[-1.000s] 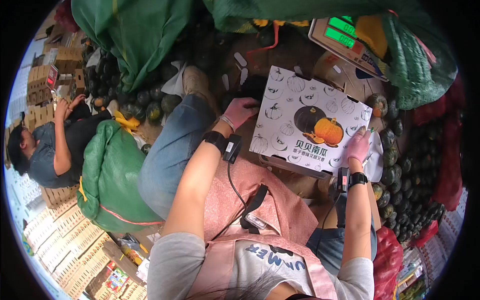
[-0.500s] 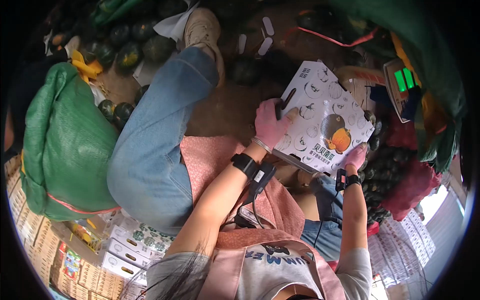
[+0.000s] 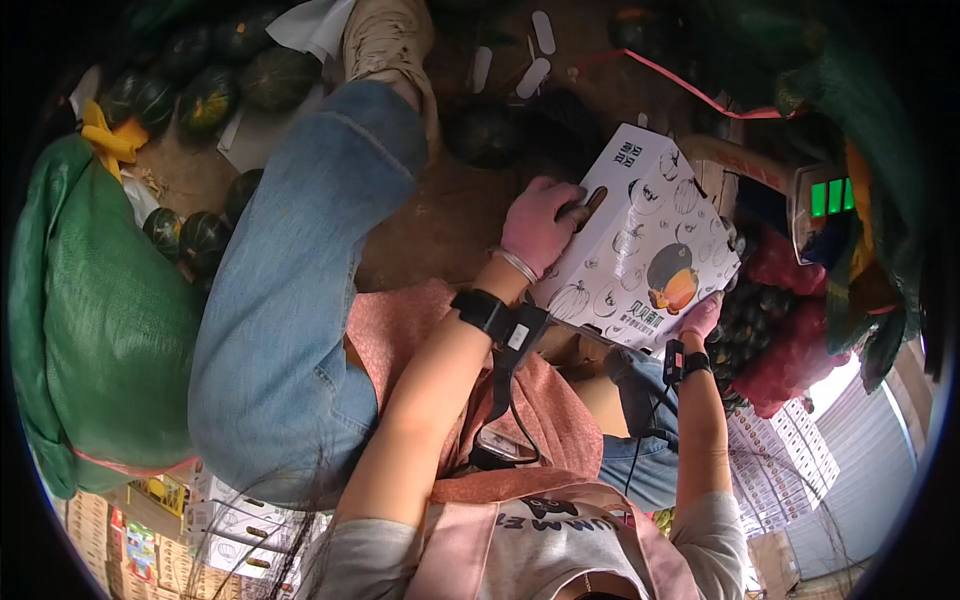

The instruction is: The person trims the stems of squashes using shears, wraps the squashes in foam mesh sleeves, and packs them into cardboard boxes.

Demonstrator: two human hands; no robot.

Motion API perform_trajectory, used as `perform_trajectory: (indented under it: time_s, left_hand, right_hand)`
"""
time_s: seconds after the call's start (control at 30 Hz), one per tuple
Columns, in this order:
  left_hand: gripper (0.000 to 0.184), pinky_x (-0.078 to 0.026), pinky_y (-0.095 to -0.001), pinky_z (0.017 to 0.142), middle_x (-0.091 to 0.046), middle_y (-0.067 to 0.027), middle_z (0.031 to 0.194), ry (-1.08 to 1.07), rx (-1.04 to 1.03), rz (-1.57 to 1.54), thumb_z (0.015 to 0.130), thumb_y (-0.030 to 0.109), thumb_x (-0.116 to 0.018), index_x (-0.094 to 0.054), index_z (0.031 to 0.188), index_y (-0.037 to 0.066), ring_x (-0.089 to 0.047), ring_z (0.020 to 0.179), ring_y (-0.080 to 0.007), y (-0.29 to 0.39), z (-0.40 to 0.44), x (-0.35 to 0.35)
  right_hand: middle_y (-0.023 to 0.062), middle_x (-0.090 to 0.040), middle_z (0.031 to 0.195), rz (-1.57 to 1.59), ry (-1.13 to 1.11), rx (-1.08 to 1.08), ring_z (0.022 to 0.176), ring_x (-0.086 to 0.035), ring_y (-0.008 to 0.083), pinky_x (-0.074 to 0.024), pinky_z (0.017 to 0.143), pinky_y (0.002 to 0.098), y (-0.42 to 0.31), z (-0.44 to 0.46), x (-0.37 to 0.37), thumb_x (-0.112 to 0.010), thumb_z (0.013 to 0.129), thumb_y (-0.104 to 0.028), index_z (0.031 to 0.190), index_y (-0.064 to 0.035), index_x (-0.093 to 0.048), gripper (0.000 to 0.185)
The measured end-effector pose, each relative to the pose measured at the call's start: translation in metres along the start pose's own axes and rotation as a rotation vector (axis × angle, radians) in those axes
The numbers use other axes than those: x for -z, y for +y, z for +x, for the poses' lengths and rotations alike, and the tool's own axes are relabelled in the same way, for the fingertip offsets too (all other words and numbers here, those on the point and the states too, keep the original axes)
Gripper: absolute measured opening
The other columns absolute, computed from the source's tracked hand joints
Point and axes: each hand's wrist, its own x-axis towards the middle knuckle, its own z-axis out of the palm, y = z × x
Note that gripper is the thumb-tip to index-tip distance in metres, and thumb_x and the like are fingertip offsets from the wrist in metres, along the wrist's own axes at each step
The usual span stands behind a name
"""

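Note:
A white cardboard carton, printed with pumpkin drawings and an orange cut pumpkin, is tilted in front of me between both hands. My left hand, in a pink glove, grips its left side at the handle hole, fingers curled at the slot. At the near right corner, my right hand, also gloved in pink, holds the carton's edge; part of its fingers is hidden by the box. Whatever the carton contains is out of sight.
Dark green pumpkins lie on the floor at the upper left. A bulging green sack stands at left. On the right are a scale with a lit green display and red net bags. White cartons are stacked at lower left.
The carton has turned and tilted in my hands, so its handle side shows more. My view has shifted a little, and both hands keep their hold.

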Motion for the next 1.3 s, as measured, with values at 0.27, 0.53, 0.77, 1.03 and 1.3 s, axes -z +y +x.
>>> perform_trajectory:
  time_s: [0.27, 0.53, 0.77, 1.03, 1.3]
  left_hand:
    - [0.017, -0.047, -0.0377, 0.073, -0.059, -0.0136, 0.092, 0.037, 0.100, 0.093, 0.074, 0.009, -0.064, -0.064, 0.090, 0.006, -0.058, 0.085, -0.0321, 0.009, 0.000, -0.012]
    - [0.019, -0.047, -0.0335, 0.077, -0.061, -0.0153, 0.094, -0.049, -0.097, 0.027, 0.078, 0.008, -0.061, -0.064, 0.096, 0.005, -0.059, 0.088, -0.0308, 0.006, 0.000, 0.009]
    - [0.023, -0.047, -0.0411, 0.076, -0.061, -0.0190, 0.092, 0.013, -0.146, 0.267, 0.084, 0.021, -0.054, -0.061, 0.094, 0.002, -0.058, 0.087, -0.0376, 0.039, -0.013, -0.003]
    - [0.051, -0.046, -0.0381, 0.081, -0.062, -0.0220, 0.095, -0.096, 0.303, 0.546, 0.073, 0.042, -0.065, -0.059, 0.097, -0.002, -0.059, 0.094, -0.0345, 0.089, -0.004, -0.024]
    - [0.059, -0.049, -0.0327, 0.075, -0.065, -0.0202, 0.094, -0.156, 0.361, 0.652, 0.062, 0.045, -0.073, -0.065, 0.095, -0.004, -0.063, 0.087, -0.0300, 0.107, 0.004, -0.037]
  right_hand:
    - [0.0216, -0.054, 0.119, -0.109, 0.045, -0.034, 0.111, -0.050, 0.0354, -0.0387, 0.093, 0.0379, -0.004, -0.006, -0.002, -0.030, 0.093, -0.039, 0.123, -0.0008, -0.048, 0.052]
    - [0.0225, -0.057, 0.112, -0.033, 0.047, 0.034, 0.105, -0.052, 0.0398, -0.0405, 0.089, 0.0422, -0.008, -0.013, -0.011, -0.029, 0.092, -0.040, 0.120, -0.0057, -0.050, 0.048]
    - [0.0244, -0.056, 0.109, -0.144, 0.022, -0.073, 0.102, -0.051, 0.0431, -0.0414, 0.085, 0.0463, -0.017, -0.015, -0.012, -0.031, 0.089, -0.037, 0.108, -0.0056, -0.053, 0.043]
    - [0.0217, -0.055, 0.115, -0.081, -0.105, -0.074, 0.106, -0.050, 0.0415, -0.0395, 0.089, 0.0465, -0.027, -0.022, -0.006, -0.030, 0.088, -0.037, 0.118, -0.0094, -0.050, 0.045]
    - [0.0220, -0.056, 0.112, -0.001, -0.112, 0.022, 0.100, -0.053, 0.0423, -0.0410, 0.083, 0.0486, -0.015, -0.020, -0.016, -0.031, 0.089, -0.038, 0.119, -0.0118, -0.047, 0.043]
